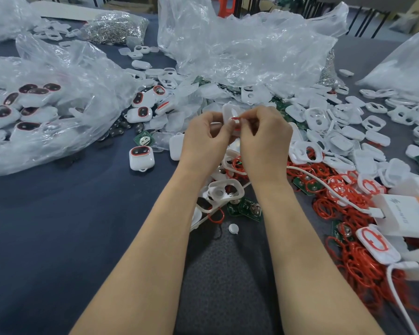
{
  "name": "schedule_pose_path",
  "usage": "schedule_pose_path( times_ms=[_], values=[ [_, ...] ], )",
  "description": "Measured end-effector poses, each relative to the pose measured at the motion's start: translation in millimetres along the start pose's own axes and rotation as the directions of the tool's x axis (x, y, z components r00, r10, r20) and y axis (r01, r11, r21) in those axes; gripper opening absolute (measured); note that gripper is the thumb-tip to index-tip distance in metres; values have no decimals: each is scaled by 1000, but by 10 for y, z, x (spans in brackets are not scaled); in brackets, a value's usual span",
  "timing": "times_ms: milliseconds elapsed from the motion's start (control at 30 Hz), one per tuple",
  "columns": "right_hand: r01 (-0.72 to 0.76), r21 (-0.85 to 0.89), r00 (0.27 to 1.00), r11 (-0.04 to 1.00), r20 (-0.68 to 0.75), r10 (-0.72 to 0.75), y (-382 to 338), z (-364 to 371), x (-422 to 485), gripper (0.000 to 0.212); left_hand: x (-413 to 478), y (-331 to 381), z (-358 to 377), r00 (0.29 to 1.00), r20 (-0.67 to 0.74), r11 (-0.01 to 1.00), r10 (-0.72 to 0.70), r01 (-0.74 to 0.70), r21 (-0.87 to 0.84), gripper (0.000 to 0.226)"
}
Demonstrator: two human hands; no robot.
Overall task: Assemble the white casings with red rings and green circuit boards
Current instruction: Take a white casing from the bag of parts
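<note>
Centrally, above the bench (58,226): one white casing (229,112), raised between both hands.
Left hand (206,134): grip clenched on the white casing, fingers curled round its lower part.
Right hand (264,139): grip pinching a red ring (236,118) at the casing's opening.
Loose red rings (363,262): heap on the bench, right of the forearms.
Green circuit boards (248,210): several under the wrists, among empty casings.
Finished unit (141,157): alone, left of the hands.
Clear plastic bags (239,44): back and left; the left one holds more finished units.
White charger (401,213) with cable: right edge.
</note>
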State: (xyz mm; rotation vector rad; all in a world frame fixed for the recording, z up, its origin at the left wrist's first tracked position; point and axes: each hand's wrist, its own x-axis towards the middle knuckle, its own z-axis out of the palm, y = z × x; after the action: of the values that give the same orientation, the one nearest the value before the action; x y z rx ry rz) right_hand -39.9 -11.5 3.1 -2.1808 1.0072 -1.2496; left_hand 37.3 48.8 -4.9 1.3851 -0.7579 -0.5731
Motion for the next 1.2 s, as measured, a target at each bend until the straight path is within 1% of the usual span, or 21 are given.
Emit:
schedule_pose_path(
  times_ms=[67,133,167,200,233,267,300,333,367,400,467,600,700,767,867,967,1033,1067,1100,1167,1200],
  values=[
    [6,-7,1000,1000,8,-6,-5,19,-12,11,0,-8,-10,1000,-1,1000,-14,14,-20,8],
    [-37,47,999,998,41,35,15,12,-4,8,2,-4,-35,1000,1,999,-23,23,-49,8],
    [-105,129,992,986,80,95,42,-10,13,6,2,2,-52,1000,7,997,-25,25,-73,7],
    [-206,255,974,945,146,173,66,-44,32,4,2,13,-69,999,18,994,-29,30,-109,8],
    [-319,395,942,861,235,241,86,-84,52,2,2,27,-88,999,36,987,-35,41,-157,9],
    [-426,517,899,743,331,286,106,-115,67,3,2,42,-104,997,60,976,-43,55,-212,10],
    [-510,599,857,617,419,301,129,-133,77,4,0,53,-117,995,87,962,-50,71,-265,10],
    [-563,641,824,522,485,294,148,-141,82,4,-4,60,-126,993,109,949,-52,83,-304,10],
    [-586,654,808,479,521,276,160,-143,85,8,-9,64,-131,991,123,941,-53,91,-325,10],
    [-586,656,806,475,534,256,165,-140,87,12,-13,66,-133,990,129,938,-55,95,-333,10],
    [-561,656,821,505,516,243,174,-125,85,16,-19,69,-128,990,125,937,-59,98,-336,9],
    [-491,622,864,610,437,250,180,-72,69,9,-6,62,-96,992,79,927,-97,119,-356,9],
    [-487,561,863,669,425,272,169,-39,57,14,-1,53,-77,993,37,939,-114,119,-322,11],
    [-483,532,864,695,421,277,162,-47,57,21,-11,56,-69,995,54,957,-89,100,-271,12],
    [-428,496,894,755,356,273,156,-79,64,17,-36,74,-60,992,102,957,-76,101,-272,14],
    [-408,485,906,774,321,277,138,-82,64,18,-42,89,-62,990,126,951,-68,102,-293,16],
    [-417,483,904,771,313,293,112,-74,56,22,-37,100,-61,992,99,948,-73,100,-303,15],
    [-408,475,909,780,293,296,96,-67,52,24,-35,103,-60,996,61,955,-70,84,-284,14],
    [-384,458,920,802,258,294,77,-61,48,26,-29,101,-62,999,3,972,-51,50,-230,14],
    [-316,427,947,847,196,254,17,-60,41,30,-22,91,-61,992,-112,999,51,-51,-2,14],
    [-280,417,956,865,199,214,-15,-64,41,32,-28,95,-52,987,-116,988,112,-99,115,14]
  ],
)
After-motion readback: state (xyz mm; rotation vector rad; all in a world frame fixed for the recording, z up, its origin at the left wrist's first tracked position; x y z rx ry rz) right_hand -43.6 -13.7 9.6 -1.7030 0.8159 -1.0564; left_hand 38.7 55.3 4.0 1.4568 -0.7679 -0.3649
